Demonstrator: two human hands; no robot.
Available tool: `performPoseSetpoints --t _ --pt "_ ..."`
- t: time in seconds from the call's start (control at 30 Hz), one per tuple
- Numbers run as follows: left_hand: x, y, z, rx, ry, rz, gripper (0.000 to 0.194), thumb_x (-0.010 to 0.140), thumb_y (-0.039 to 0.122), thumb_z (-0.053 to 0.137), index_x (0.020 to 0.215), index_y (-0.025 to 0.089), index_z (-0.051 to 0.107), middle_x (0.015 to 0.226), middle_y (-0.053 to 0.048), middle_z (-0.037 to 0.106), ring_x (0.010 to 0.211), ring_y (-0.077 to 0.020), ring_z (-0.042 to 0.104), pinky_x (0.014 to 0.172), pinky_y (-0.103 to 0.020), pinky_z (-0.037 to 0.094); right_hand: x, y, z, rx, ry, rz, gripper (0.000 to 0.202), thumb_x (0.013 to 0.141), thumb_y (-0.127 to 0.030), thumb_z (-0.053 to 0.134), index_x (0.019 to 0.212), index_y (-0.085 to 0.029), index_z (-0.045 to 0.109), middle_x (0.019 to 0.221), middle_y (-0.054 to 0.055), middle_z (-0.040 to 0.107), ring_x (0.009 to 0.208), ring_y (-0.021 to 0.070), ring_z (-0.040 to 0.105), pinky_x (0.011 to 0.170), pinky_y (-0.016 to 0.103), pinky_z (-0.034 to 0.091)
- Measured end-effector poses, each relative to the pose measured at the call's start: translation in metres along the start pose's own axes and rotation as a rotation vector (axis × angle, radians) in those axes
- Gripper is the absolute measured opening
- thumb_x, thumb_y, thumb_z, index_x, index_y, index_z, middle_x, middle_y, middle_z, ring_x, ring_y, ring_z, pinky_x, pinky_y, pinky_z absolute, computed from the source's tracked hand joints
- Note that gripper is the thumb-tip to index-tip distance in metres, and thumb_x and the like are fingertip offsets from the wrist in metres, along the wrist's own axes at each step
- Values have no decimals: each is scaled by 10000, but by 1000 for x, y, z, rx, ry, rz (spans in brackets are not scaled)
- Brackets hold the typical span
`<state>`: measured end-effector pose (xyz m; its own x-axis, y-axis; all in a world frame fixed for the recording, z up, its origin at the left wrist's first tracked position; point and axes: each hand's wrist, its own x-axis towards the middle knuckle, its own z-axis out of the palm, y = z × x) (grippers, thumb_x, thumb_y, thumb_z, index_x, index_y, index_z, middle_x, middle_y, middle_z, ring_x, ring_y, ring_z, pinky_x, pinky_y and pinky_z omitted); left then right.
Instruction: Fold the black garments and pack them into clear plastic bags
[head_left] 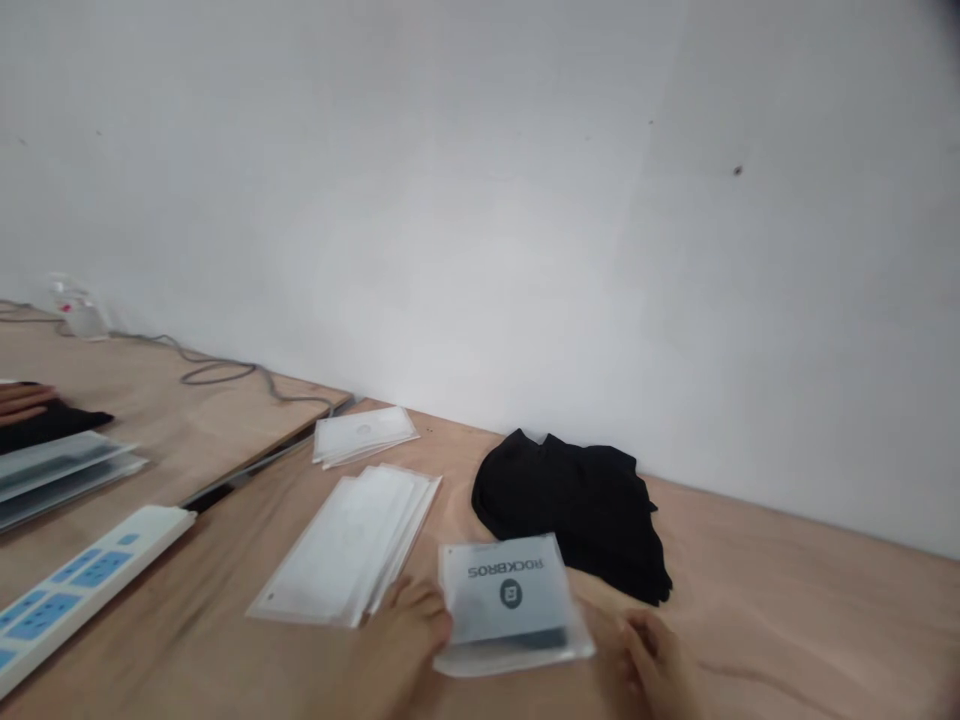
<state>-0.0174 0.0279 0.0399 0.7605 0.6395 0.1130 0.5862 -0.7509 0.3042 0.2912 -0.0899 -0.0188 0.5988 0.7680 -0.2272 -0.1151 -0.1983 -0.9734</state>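
A translucent packet [499, 620] with a dark item and an upside-down, mirrored ROCKBROS print is at the lower centre. My left hand [411, 625] is blurred, its curled fingers closed on the packet's left edge. To the packet's right, apart from it, my right hand [651, 655] has its fingers drawn together, with nothing visible in them. Behind the packet lies a pile of black fabric [574, 505] against the wall. Left of my left hand is a stack of flat translucent bags [345, 550], with a smaller stack [364, 435] behind it.
A white power strip [82, 590] with blue sockets lies at the lower left. Beyond a gap between tables, another person's hand [24, 402] rests on black fabric near more translucent packets [64, 470]. A cable [225, 368] and a clear bottle [79, 308] are by the wall [480, 200].
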Motion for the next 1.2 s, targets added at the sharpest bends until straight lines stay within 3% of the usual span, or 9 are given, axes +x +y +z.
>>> performPoseSetpoints --t 0.1,0.2,0.27,0.37,0.6,0.83,0.97,1.13,1.2 --pt "10 4 -8 80 -13 -153 354 763 -23 398 830 204 662 1032 -69 656 1025 -254 581 846 -412 451 -7 -6 15 -176 64 -195 505 568 -481 758 1020 -276 662 1059 51 691 1021 275 608 923 392 452" --pt "28 24 -4 13 83 -26 342 898 121 420 1165 254 587 1336 -67 510 1248 -257 433 997 -452 367 -16 -11 55 -457 -169 -395 529 732 -456 633 1241 -331 567 1405 -24 475 1354 281 317 1131 447 191" --pt "39 34 8 -25 74 54 435 939 355 452 1368 304 405 1481 -57 340 1359 -295 269 1068 -551 238 -20 -10 81 -739 -310 -448 552 798 -427 541 1333 -313 464 1466 -37 353 1399 306 195 1132 542 79" --pt "48 34 33 -46 -6 58 658 900 577 425 1462 311 210 1533 -76 209 1397 -338 141 1062 -658 81 -23 -6 103 -1011 -352 -415 596 819 -376 465 1391 -264 342 1488 -23 249 1403 333 146 1103 613 25" --pt "48 23 52 -105 -41 -3 715 895 612 396 1476 270 160 1538 -87 180 1407 -319 106 1090 -606 51 -23 -4 103 -1109 -363 -406 600 818 -345 423 1400 -293 286 1493 -48 213 1403 324 147 1102 611 54" --pt "50 24 50 -114 -45 -16 693 899 612 384 1469 267 194 1533 -74 201 1405 -314 129 1089 -605 123 -16 10 99 -943 -318 -476 578 808 -363 493 1375 -303 398 1479 0 318 1390 326 209 1104 607 41" --pt "47 19 53 -159 78 16 622 936 517 397 1472 292 178 1523 -68 234 1391 -286 208 1096 -573 181 -7 12 87 -421 -85 -347 709 729 -517 615 1347 -205 458 1468 107 368 1358 321 300 1102 503 228" --pt "41 17 50 -252 383 49 533 963 320 370 1469 300 204 1528 -49 232 1377 -251 261 1107 -469 267 -14 3 67 100 -424 -38 564 683 -606 649 1027 -161 676 947 99 732 982 315 648 850 416 489" --pt "42 16 51 -268 433 46 529 954 285 384 1459 305 228 1518 -42 264 1368 -247 284 1104 -455 282 -13 0 42 123 -331 -31 506 641 -610 684 874 -162 712 796 75 742 841 301 680 766 392 508"
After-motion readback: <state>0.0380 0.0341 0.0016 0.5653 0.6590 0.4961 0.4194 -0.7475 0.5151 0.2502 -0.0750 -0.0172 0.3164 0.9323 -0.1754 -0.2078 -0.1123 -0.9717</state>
